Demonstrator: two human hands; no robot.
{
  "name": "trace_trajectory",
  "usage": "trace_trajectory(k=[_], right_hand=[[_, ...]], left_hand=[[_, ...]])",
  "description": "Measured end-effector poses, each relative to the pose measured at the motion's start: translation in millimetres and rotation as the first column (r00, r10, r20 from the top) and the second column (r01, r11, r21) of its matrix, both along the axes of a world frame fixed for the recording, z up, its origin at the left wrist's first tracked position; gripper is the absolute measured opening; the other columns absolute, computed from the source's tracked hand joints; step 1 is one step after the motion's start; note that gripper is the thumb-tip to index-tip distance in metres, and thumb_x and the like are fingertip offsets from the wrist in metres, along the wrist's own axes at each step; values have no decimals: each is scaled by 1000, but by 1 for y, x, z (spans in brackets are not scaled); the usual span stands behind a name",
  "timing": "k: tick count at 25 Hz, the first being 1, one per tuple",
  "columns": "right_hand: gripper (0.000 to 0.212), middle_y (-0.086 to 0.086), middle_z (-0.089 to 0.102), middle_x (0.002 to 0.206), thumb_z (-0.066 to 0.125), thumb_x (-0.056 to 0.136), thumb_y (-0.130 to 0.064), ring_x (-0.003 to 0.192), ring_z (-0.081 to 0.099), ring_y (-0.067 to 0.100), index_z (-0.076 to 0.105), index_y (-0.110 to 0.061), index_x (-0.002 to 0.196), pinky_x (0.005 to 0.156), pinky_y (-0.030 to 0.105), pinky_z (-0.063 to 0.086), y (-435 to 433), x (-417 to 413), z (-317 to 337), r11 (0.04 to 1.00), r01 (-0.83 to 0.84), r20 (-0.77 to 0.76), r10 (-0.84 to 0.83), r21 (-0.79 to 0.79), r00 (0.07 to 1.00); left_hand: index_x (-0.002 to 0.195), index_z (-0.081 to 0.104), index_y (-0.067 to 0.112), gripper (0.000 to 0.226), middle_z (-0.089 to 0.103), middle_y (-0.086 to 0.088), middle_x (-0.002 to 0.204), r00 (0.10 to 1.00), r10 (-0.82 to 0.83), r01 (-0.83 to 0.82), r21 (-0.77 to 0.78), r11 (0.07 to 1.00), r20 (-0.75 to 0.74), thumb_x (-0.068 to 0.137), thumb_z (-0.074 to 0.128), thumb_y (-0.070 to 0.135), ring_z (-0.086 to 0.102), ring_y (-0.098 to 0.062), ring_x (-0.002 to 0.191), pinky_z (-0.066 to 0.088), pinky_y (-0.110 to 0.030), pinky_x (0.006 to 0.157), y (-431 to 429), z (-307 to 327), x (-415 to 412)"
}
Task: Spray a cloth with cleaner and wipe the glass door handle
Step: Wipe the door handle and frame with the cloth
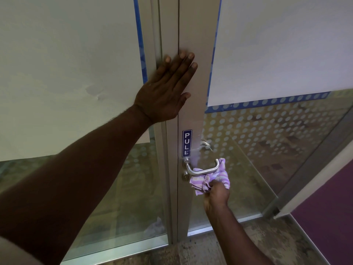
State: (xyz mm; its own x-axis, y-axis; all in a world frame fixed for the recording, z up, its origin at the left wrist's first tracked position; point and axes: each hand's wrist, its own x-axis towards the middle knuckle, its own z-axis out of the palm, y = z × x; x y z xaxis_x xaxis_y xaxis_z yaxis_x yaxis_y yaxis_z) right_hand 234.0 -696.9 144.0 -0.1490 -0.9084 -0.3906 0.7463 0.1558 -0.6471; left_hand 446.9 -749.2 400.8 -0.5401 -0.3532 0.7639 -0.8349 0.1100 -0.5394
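A silver lever handle (202, 170) sticks out from the glass door's grey metal frame (196, 35), just under a blue PULL sticker (186, 143). My right hand (216, 194) grips a bunched purple-and-white striped cloth (219, 177) pressed up against the underside and far end of the handle. My left hand (170, 88) lies flat with fingers spread on the door frame, higher up. No spray bottle is in view.
White paper sheets edged with blue tape cover the upper glass on both sides. Lower glass (267, 140) is dotted and see-through. A second handle (206, 145) shows behind the glass. Speckled stone floor (210, 249) lies below; purple flooring at right.
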Motion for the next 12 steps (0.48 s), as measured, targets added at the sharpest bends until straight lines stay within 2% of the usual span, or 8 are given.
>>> trace_trajectory(k=[2, 4, 5, 7, 9, 10, 12], right_hand=[[61, 6, 58, 61, 27, 79, 23, 38, 44, 9, 74, -17, 78, 44, 17, 37, 6, 12, -4, 999, -16, 54, 13, 41, 998], [52, 1, 47, 50, 27, 78, 23, 34, 38, 9, 61, -16, 74, 45, 17, 31, 11, 27, -8, 996, -73, 79, 69, 51, 995], [47, 1, 46, 48, 26, 77, 23, 34, 39, 10, 56, -14, 78, 45, 17, 32, 12, 34, -9, 995, -92, 84, 88, 48, 993], [57, 5, 58, 57, 24, 78, 23, 40, 54, 15, 62, -14, 98, 47, 21, 46, 13, 45, -11, 994, -109, 113, 106, 21, 988], [71, 8, 69, 75, 22, 79, 22, 56, 66, 20, 67, -16, 119, 57, 28, 56, 13, 51, -10, 992, -126, 166, 127, -17, 978], [72, 7, 70, 77, 22, 79, 22, 58, 65, 20, 67, -15, 120, 59, 27, 56, 14, 53, -10, 991, -131, 180, 133, -25, 975], [63, 7, 66, 73, 21, 78, 23, 54, 60, 19, 68, -10, 104, 59, 24, 51, 14, 55, -11, 990, -138, 184, 136, -1, 974]], left_hand=[[160, 32, -2, 64, 35, -26, 165, 1000, -7, 7, 4, 1000, -5, 111, 40, 38, 34, -41, 154, 23, -54, 127, 1, 0, 0], [160, 32, -3, 63, 35, -26, 165, 1000, -12, 12, 15, 1000, -10, 111, 40, 37, 33, -41, 154, 23, -55, 127, 1, 1, 0], [160, 32, -3, 63, 35, -26, 165, 1000, -15, 15, 20, 1000, -14, 111, 40, 37, 33, -41, 154, 23, -55, 127, 1, 1, 0], [159, 33, -3, 63, 35, -26, 165, 1000, -21, 22, 21, 1000, -20, 110, 41, 36, 33, -41, 155, 23, -55, 127, 1, 0, 0], [160, 33, -3, 63, 35, -26, 165, 1000, -24, 24, 21, 999, -20, 110, 42, 35, 32, -41, 155, 23, -55, 127, 0, 0, 0], [160, 32, -3, 63, 34, -26, 165, 1000, -24, 25, 22, 999, -20, 110, 43, 35, 32, -40, 155, 22, -55, 128, 0, -1, 0], [160, 33, -3, 64, 35, -25, 165, 999, -27, 28, 19, 999, -22, 109, 43, 35, 32, -40, 155, 21, -54, 128, -1, -1, -1]])
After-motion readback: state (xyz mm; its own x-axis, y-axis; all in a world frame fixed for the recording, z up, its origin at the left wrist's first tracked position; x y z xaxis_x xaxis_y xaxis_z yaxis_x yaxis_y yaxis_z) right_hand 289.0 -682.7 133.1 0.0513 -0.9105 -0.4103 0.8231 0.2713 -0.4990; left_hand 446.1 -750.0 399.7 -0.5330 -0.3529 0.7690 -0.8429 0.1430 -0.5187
